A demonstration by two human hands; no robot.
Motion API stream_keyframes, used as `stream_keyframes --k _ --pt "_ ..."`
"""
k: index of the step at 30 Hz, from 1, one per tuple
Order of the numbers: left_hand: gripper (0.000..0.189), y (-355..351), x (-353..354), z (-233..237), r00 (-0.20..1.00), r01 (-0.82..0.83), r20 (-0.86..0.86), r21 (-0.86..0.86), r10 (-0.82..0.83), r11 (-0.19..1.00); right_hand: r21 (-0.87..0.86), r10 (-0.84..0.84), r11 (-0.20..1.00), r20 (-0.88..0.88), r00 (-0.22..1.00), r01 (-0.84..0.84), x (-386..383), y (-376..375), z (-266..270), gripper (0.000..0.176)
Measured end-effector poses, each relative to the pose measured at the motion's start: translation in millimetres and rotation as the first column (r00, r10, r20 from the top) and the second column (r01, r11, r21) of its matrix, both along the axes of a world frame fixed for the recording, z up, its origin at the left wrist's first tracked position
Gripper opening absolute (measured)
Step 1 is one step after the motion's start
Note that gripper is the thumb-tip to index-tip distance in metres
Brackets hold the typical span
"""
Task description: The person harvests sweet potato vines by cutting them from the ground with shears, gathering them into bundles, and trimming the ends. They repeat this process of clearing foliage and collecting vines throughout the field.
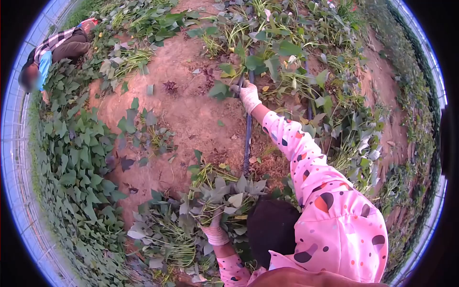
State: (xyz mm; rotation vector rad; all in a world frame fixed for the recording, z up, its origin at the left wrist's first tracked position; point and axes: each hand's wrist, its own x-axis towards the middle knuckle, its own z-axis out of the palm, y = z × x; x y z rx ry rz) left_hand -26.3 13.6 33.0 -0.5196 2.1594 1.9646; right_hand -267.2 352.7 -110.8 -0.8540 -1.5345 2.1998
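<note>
My right hand [248,97], in a pale glove, reaches forward over the black drip hose [247,138], its fingers closed beside a broad green leaf. I cannot tell whether it grips the hose or a stem there. Low in the view, my left hand [216,233], gloved too, is closed on a bunch of sweet potato vines [224,197] with grey-green leaves and pale stems. Leaves cover most of its fingers. Around that hand lie more cut vines [174,246], loosely heaped. Both arms wear pink spotted sleeves.
Reddish bare soil [177,115] runs up the middle. Dense growing vines [76,167] cover the left, and piled vines [287,52] lie ahead on the right. Another person [57,52] bends down at the upper left. Curved greenhouse walls [14,143] edge the view.
</note>
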Motion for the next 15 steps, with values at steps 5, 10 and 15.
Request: stream_keyframes --k 5,10,15 --pt "0.032 -16 2 -9 0.995 -0.09 -0.033 0.066 0.092 0.994 0.144 0.192 0.971 0.017 0.981 -0.193 54 -37 24 0.018" --pt "0.031 -19 4 1 0.997 -0.066 -0.037 0.075 0.069 0.995 0.653 0.366 0.605 0.28 0.888 -0.455 83 -44 49 0.028" --pt "0.028 -16 2 10 0.996 -0.072 -0.033 0.17 0.079 0.983 0.822 -0.181 0.568 0.179 0.967 -0.046 10 24 36 0.036"
